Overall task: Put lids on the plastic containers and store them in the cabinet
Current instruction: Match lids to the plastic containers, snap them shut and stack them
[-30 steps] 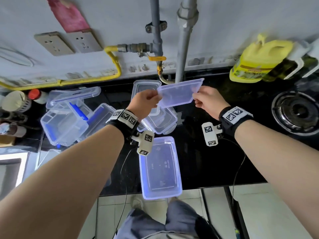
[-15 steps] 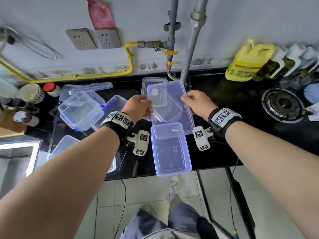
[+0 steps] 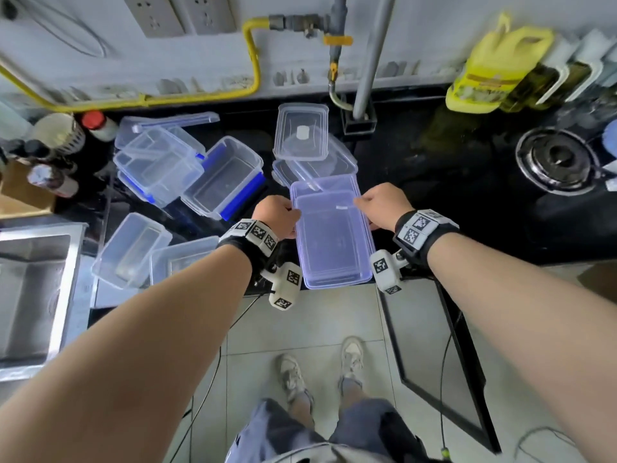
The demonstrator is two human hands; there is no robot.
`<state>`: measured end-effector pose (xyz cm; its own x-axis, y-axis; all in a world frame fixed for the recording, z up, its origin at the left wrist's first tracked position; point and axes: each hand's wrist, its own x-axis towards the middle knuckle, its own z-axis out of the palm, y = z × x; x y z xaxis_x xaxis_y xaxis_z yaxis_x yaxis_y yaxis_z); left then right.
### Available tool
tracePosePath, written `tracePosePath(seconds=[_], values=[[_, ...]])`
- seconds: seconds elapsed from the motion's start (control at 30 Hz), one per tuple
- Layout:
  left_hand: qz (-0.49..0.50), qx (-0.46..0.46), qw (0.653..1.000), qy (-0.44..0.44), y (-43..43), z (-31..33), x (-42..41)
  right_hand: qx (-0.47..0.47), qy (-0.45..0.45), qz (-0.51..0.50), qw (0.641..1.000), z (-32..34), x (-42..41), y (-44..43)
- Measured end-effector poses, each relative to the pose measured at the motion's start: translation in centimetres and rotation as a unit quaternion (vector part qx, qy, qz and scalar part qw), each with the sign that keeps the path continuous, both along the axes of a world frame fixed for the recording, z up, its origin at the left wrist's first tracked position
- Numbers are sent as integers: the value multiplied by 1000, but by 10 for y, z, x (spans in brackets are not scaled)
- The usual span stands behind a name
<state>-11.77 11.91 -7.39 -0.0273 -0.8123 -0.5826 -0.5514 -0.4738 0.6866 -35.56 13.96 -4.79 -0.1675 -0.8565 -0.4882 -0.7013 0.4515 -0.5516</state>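
A clear bluish rectangular container [image 3: 334,262] sits at the front edge of the black counter [image 3: 467,212]. A matching translucent lid [image 3: 322,190] lies over it, shifted a little toward the wall. My left hand [image 3: 277,217] grips the lid's left edge with curled fingers. My right hand [image 3: 384,205] grips its right edge. Behind stands a small stack of clear containers and lids [image 3: 302,138]. To the left are several empty tubs, some with blue clips [image 3: 223,178].
A steel sink [image 3: 30,289] lies at the far left, with bottles and jars [image 3: 53,155] behind it. A gas burner [image 3: 557,158] and a yellow jug [image 3: 494,71] stand at the right. A dark open cabinet door [image 3: 444,362] hangs below the counter. Pipes run up the wall.
Both hands have brought the lid down from mid-air, turned it lengthwise and lowered it onto the container at the counter's front edge. The camera has tilted further down.
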Motion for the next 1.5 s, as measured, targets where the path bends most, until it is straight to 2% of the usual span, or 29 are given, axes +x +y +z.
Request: tracePosePath(seconds=[0.17,0.27,0.4,0.8,1.3,1.43,1.5], values=[[-32,-13,994,-105,9,-21,-21,24,17,4,1000,-23,-10,3],[-35,-51,985,-164,8,-25,-26,19,34,21,999,-33,-11,2],[-48,-63,975,-208,11,-27,-24,8,30,46,998,-37,-8,3],[-34,-54,974,-219,18,-35,-25,9,58,67,996,-36,-5,6],[-42,-42,978,-199,16,-42,-21,78,8,19,997,-53,-8,-4],[-124,-71,967,-210,23,-38,-14,120,25,112,986,-50,-24,4],[-157,-31,964,-212,33,-36,-9,170,26,187,967,-52,-33,14]])
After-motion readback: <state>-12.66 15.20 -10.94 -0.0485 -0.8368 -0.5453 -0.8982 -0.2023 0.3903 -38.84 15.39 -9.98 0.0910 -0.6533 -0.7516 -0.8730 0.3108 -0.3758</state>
